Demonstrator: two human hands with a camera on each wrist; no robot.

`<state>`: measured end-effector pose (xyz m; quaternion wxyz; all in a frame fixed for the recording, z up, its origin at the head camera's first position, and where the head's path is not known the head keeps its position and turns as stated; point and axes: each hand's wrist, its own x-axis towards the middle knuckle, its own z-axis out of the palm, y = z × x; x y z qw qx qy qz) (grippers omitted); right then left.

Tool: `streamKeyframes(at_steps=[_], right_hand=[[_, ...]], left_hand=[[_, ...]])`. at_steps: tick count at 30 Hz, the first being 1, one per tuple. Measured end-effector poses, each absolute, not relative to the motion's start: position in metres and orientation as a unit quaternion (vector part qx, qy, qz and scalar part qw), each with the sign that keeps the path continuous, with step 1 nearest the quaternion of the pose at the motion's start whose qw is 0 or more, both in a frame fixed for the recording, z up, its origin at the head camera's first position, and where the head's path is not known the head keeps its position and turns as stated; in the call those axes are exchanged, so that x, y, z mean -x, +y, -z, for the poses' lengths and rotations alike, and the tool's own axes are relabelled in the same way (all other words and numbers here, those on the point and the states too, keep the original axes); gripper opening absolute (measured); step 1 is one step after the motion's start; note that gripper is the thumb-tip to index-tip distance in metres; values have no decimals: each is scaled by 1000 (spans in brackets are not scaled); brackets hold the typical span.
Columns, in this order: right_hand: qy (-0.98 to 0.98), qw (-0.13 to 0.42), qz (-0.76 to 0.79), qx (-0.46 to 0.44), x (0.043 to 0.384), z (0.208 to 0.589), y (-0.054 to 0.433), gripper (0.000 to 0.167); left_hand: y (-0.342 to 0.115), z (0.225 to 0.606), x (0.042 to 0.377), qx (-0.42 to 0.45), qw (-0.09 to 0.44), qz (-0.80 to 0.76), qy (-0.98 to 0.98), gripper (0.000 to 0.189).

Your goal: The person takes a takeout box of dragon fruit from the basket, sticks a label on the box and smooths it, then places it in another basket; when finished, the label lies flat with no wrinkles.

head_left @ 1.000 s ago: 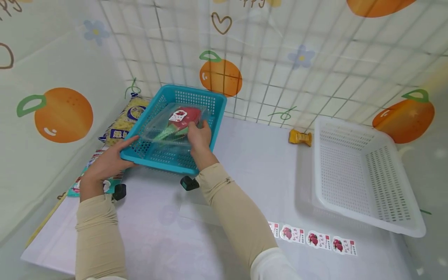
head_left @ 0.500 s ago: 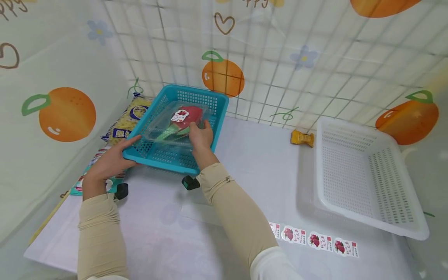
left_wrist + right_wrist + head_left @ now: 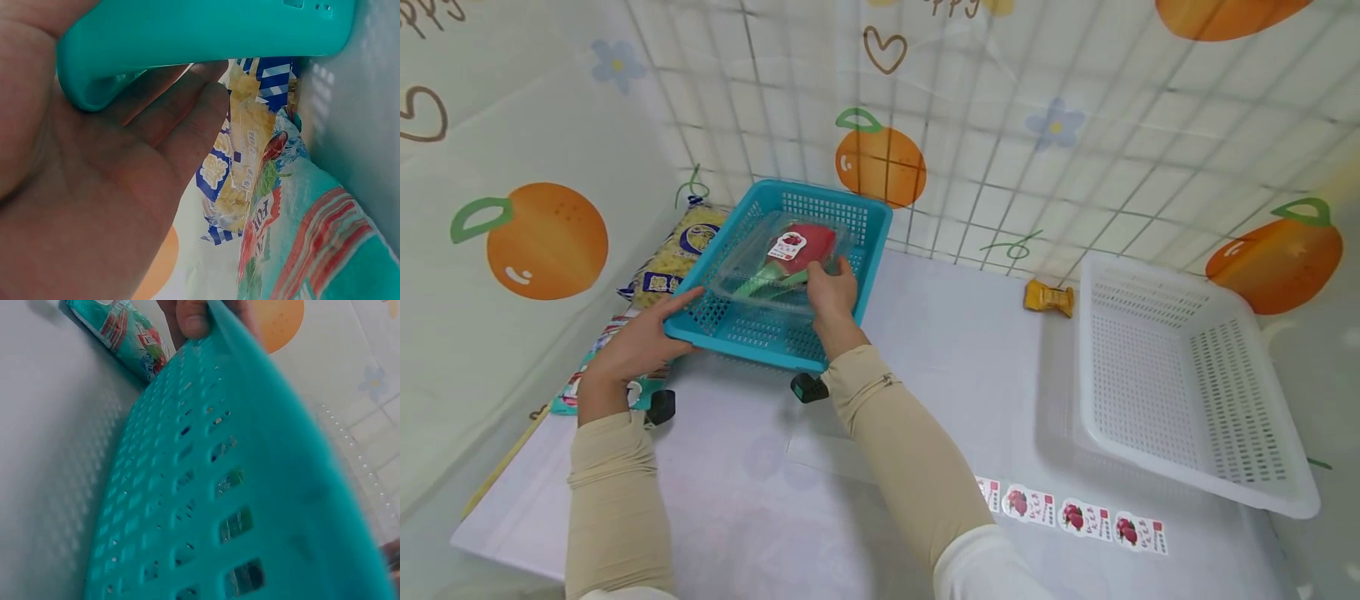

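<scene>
A blue perforated basket [image 3: 752, 351] stands against the back wall, left of the middle. My left hand [image 3: 636, 346] grips its near-left corner, thumb over the rim and fingers on the outside; the left wrist view shows the rim [image 3: 206, 31] between them. Inside the basket lies a clear plastic box [image 3: 747, 243] holding a red and green fruit [image 3: 818, 240]. A white sticker [image 3: 787, 245] with a red fruit picture is on its lid. My right hand [image 3: 832, 298] holds the box's right side, thumb on the lid. The basket wall [image 3: 169, 481] hides that grip in the right wrist view.
Left of the basket lie a yellow pasta-like bag [image 3: 673, 250] and a teal packet [image 3: 567, 400]. At right stands a white basket [image 3: 1138, 367], beside a small orange-yellow wrapped piece [image 3: 1049, 298]. A row of stickers [image 3: 1084, 518] lies on the table's near side.
The box's far edge has risen slightly inside the basket. Both hands keep their holds, and the whole head view has shifted a little.
</scene>
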<state>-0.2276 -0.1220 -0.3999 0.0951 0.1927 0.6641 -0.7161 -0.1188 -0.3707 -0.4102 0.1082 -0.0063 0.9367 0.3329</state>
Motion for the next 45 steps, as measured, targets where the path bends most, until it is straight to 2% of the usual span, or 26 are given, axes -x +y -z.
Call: streamKeyframes(at_steps=[36, 45], right_hand=[[712, 120, 668, -179, 230, 402, -126, 66], [720, 127, 664, -157, 228, 405, -125, 75]], left_hand=[[-370, 409, 120, 1, 101, -340, 935, 92], [-370, 410, 119, -2, 100, -343, 934, 91]])
